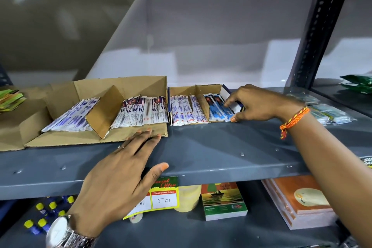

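Right hand [259, 105] is at the small box [201, 87], over its right-end compartment. Its fingers curl over the blue packets [218, 110] in that compartment. The index tip is on top of them and the thumb is against their near ends at the box's front edge, so it's a pinch on the stack. The packets lie flat in the compartment, not lifted. An orange thread band [293, 119] is on that wrist, right of the small box.

Left hand [120, 177] is down-left of the small box, flat on the grey shelf [221, 153] the box sits on. Its fingers are straight and close together, gripping nothing. The fingertips touch the front flap of the big cardboard tray [120, 83], and the thumb lies over the shelf's front lip. There's a silver watch [60, 231] on that wrist.

Inside the small box, white packets [185, 110] with red and blue print fill the compartments left of the blue ones. The big cardboard tray sits right against the small box's left side and holds long white-and-purple packets [141, 111], split by a tilted cardboard flap. Further left of the small box, past the tray, is a stack of green packets [10, 99]. Right of the small box, beyond the right hand, lie clear wrapped packs [326, 113], with a black slotted upright [318, 26] behind them.

On the lower level below the small box are a yellow price tag [164, 195] reading "5 Rs" and a sunset-cover notebook [223, 199]. Orange books [298, 201] are down-right and yellow-capped bottles [46, 213] far down-left.
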A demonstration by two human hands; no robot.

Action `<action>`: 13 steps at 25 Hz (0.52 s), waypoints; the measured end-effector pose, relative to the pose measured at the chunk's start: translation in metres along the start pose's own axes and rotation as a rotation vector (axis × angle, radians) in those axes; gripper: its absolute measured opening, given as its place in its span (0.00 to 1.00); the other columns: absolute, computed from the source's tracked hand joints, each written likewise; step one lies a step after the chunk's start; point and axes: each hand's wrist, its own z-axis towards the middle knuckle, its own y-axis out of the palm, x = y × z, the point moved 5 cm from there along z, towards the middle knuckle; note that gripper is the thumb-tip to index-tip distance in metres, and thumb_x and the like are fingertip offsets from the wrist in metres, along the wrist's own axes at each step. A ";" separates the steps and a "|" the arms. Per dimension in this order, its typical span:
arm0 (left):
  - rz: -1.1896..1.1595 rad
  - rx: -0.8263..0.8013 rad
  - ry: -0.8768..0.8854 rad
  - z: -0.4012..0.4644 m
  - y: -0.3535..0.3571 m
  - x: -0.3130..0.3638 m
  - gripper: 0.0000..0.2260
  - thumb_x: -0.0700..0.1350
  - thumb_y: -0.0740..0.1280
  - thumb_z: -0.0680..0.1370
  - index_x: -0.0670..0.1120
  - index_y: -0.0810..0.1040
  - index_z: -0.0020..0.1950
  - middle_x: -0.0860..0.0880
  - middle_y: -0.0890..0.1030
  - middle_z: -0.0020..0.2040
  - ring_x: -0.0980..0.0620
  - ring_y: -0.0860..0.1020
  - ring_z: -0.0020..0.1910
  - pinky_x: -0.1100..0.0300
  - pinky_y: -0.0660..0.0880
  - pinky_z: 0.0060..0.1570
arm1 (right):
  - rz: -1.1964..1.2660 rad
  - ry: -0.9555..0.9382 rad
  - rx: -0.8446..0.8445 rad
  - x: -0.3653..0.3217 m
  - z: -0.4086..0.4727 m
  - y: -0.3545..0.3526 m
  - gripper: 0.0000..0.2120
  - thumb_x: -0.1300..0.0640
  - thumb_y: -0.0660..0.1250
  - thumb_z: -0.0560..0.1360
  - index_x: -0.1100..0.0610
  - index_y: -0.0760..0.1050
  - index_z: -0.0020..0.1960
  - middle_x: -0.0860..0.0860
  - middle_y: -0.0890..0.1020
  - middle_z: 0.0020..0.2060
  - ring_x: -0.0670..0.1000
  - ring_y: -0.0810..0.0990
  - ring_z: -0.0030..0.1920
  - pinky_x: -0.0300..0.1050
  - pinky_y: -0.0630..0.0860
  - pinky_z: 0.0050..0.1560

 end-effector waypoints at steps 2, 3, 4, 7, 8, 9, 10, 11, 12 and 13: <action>-0.002 -0.004 0.001 0.000 0.000 0.000 0.35 0.70 0.41 0.79 0.54 0.60 0.80 0.55 0.64 0.79 0.55 0.61 0.77 0.56 0.68 0.68 | -0.028 -0.014 0.011 -0.002 0.001 0.003 0.23 0.48 0.74 0.72 0.50 0.79 0.66 0.49 0.82 0.63 0.52 0.75 0.64 0.51 0.74 0.63; -0.001 -0.005 0.001 0.000 0.000 0.000 0.34 0.70 0.41 0.79 0.54 0.60 0.80 0.55 0.64 0.79 0.55 0.61 0.77 0.56 0.68 0.68 | -0.043 -0.020 0.010 -0.002 0.001 0.004 0.22 0.49 0.74 0.73 0.50 0.79 0.66 0.49 0.82 0.63 0.52 0.75 0.64 0.51 0.73 0.63; 0.002 -0.004 0.000 -0.001 0.000 0.000 0.34 0.70 0.41 0.79 0.54 0.60 0.80 0.55 0.64 0.79 0.55 0.62 0.77 0.56 0.68 0.67 | -0.056 -0.021 0.009 -0.004 0.001 0.004 0.22 0.49 0.73 0.74 0.50 0.78 0.67 0.50 0.81 0.64 0.52 0.74 0.65 0.50 0.72 0.64; 0.008 -0.009 -0.008 -0.002 -0.001 0.000 0.34 0.70 0.40 0.79 0.55 0.61 0.79 0.56 0.64 0.79 0.56 0.62 0.76 0.58 0.68 0.66 | -0.071 -0.030 0.046 -0.021 -0.014 0.001 0.24 0.50 0.71 0.76 0.53 0.75 0.70 0.52 0.78 0.68 0.54 0.71 0.69 0.45 0.66 0.70; 0.007 -0.010 -0.011 -0.002 -0.001 0.000 0.34 0.70 0.40 0.79 0.55 0.61 0.79 0.56 0.64 0.79 0.56 0.63 0.76 0.58 0.69 0.66 | -0.066 -0.050 0.094 -0.034 -0.023 0.001 0.23 0.50 0.70 0.76 0.54 0.75 0.70 0.52 0.78 0.68 0.54 0.71 0.69 0.45 0.65 0.71; 0.006 -0.011 -0.013 -0.003 -0.001 0.001 0.34 0.70 0.41 0.80 0.54 0.63 0.79 0.55 0.65 0.78 0.55 0.63 0.76 0.57 0.69 0.66 | -0.058 -0.084 0.163 -0.052 -0.034 0.001 0.22 0.50 0.68 0.77 0.54 0.76 0.69 0.52 0.79 0.66 0.55 0.72 0.68 0.47 0.67 0.71; 0.008 -0.012 -0.016 -0.002 -0.002 0.001 0.34 0.70 0.41 0.80 0.54 0.64 0.78 0.55 0.66 0.78 0.55 0.64 0.76 0.56 0.70 0.65 | -0.051 -0.125 0.231 -0.073 -0.045 0.002 0.19 0.49 0.66 0.78 0.53 0.77 0.67 0.50 0.80 0.64 0.54 0.73 0.66 0.50 0.70 0.69; 0.016 -0.014 -0.017 -0.002 -0.002 0.001 0.34 0.70 0.41 0.80 0.53 0.65 0.78 0.54 0.66 0.78 0.54 0.65 0.76 0.56 0.71 0.65 | -0.047 -0.147 0.272 -0.096 -0.054 0.004 0.17 0.48 0.64 0.78 0.53 0.78 0.65 0.49 0.81 0.61 0.54 0.74 0.64 0.52 0.73 0.66; 0.022 -0.015 -0.016 -0.001 -0.002 0.001 0.34 0.70 0.42 0.80 0.53 0.65 0.78 0.54 0.66 0.78 0.54 0.65 0.75 0.56 0.71 0.64 | -0.056 -0.158 0.288 -0.116 -0.059 0.008 0.17 0.47 0.61 0.79 0.53 0.78 0.63 0.49 0.81 0.59 0.53 0.73 0.62 0.52 0.74 0.64; 0.023 -0.019 -0.013 0.000 -0.002 0.001 0.34 0.70 0.42 0.80 0.53 0.64 0.78 0.54 0.66 0.78 0.54 0.65 0.75 0.56 0.71 0.64 | -0.085 -0.156 0.294 -0.132 -0.059 0.011 0.17 0.48 0.60 0.79 0.54 0.77 0.62 0.49 0.81 0.59 0.53 0.73 0.62 0.51 0.75 0.63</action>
